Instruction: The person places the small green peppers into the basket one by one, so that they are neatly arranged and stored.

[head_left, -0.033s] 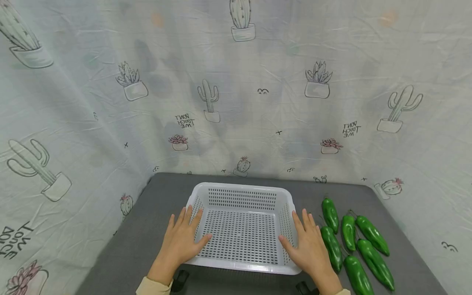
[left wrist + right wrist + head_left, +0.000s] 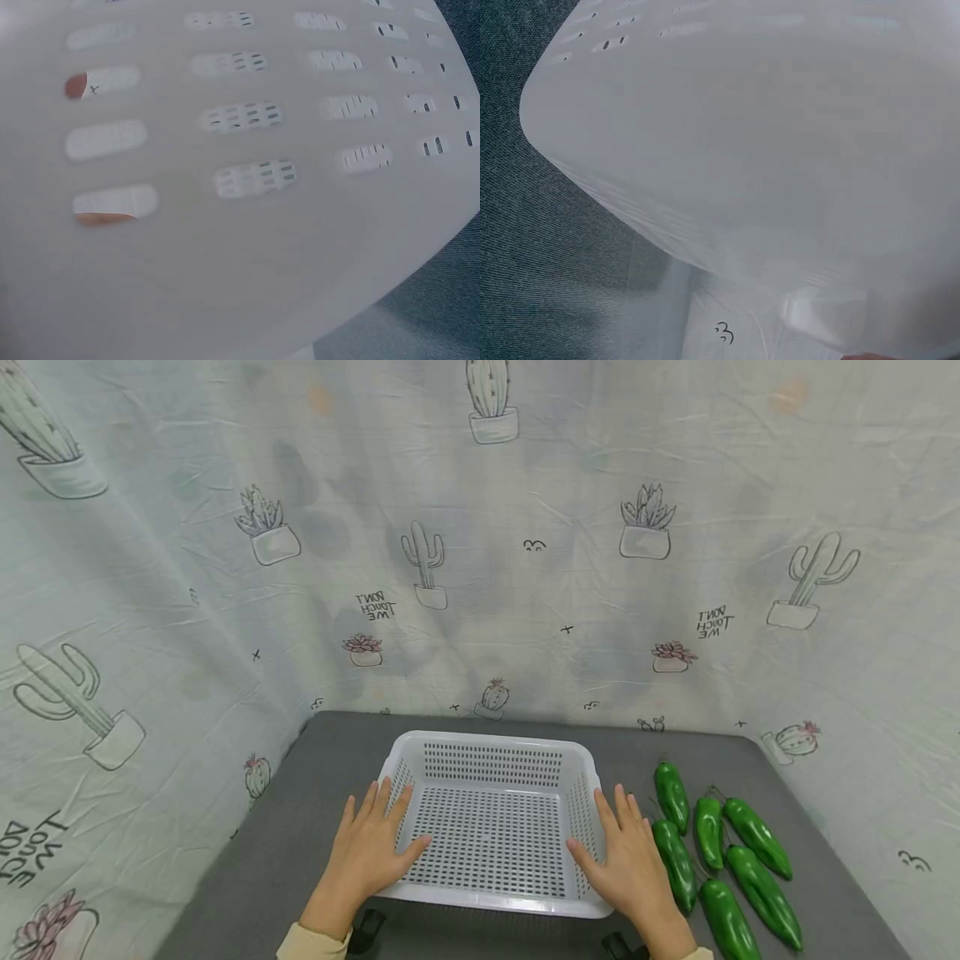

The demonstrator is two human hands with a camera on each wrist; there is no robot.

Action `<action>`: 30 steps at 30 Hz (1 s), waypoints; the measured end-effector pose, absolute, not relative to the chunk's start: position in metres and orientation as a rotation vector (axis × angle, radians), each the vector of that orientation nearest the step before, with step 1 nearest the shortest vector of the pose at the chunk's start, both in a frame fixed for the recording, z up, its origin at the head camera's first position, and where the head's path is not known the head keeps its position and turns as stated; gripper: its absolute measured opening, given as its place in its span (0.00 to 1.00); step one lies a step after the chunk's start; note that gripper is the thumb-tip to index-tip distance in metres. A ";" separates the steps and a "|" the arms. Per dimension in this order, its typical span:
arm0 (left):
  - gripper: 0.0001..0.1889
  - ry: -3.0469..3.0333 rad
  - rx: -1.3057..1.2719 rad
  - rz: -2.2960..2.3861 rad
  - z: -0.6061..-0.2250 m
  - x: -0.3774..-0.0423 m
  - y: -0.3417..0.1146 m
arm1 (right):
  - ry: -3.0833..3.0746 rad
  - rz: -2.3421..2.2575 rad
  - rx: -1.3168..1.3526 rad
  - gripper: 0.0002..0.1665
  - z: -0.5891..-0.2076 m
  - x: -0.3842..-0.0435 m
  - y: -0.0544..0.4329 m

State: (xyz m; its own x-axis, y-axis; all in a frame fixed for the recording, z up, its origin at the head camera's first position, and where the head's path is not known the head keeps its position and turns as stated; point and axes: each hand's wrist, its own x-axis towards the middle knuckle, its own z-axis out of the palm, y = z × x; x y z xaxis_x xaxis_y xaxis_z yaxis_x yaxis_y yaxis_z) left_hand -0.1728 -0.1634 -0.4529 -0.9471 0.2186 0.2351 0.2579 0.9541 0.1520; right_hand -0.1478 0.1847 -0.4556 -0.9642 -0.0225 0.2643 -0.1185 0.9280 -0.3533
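A white plastic basket (image 2: 487,906) with slotted walls and a slotted floor stands in front of me, and nothing lies in it. My left hand (image 2: 375,852) is spread at its left side, fingers straight and thumb reaching over the inside. On the opposite side, my right hand (image 2: 628,864) is likewise spread, its fingers overlapping the right rim in the head view. Through slots in the basket wall (image 2: 187,285), the left wrist view shows bits of skin. Close up, the right wrist view is filled by the outer wall (image 2: 705,142).
Several green chili peppers (image 2: 763,897) lie to the right of the basket, one of them (image 2: 673,864) right beside my right hand. A dark grey cloth (image 2: 247,877) covers the table. Behind and at both sides hangs a pale curtain (image 2: 480,635) printed with cacti.
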 end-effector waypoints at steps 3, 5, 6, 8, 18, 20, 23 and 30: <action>0.41 -2.896 -0.358 -0.260 -0.453 -0.173 -0.163 | -2.832 0.540 0.100 0.51 -0.456 -0.147 0.185; 0.41 -2.901 -0.358 -0.256 -0.453 -0.174 -0.163 | -2.836 0.538 0.099 0.51 -0.456 -0.147 0.185; 0.41 -2.903 -0.359 -0.254 -0.454 -0.174 -0.163 | -2.836 0.537 0.099 0.51 -0.456 -0.147 0.185; 0.41 -2.903 -0.361 -0.254 -0.454 -0.175 -0.162 | -2.838 0.540 0.102 0.51 -0.456 -0.147 0.185; 0.41 -2.899 -0.352 -0.267 -0.453 -0.176 -0.165 | -2.845 0.569 0.106 0.50 -0.455 -0.146 0.188; 0.42 -2.890 -0.337 -0.290 -0.453 -0.176 -0.169 | -2.841 0.582 0.100 0.50 -0.454 -0.144 0.189; 0.42 -2.864 -0.298 -0.323 -0.454 -0.175 -0.175 | -2.844 0.633 0.083 0.50 -0.453 -0.142 0.192; 0.41 -2.825 -0.120 -0.461 -0.454 -0.171 -0.190 | -2.824 0.704 0.009 0.48 -0.450 -0.137 0.204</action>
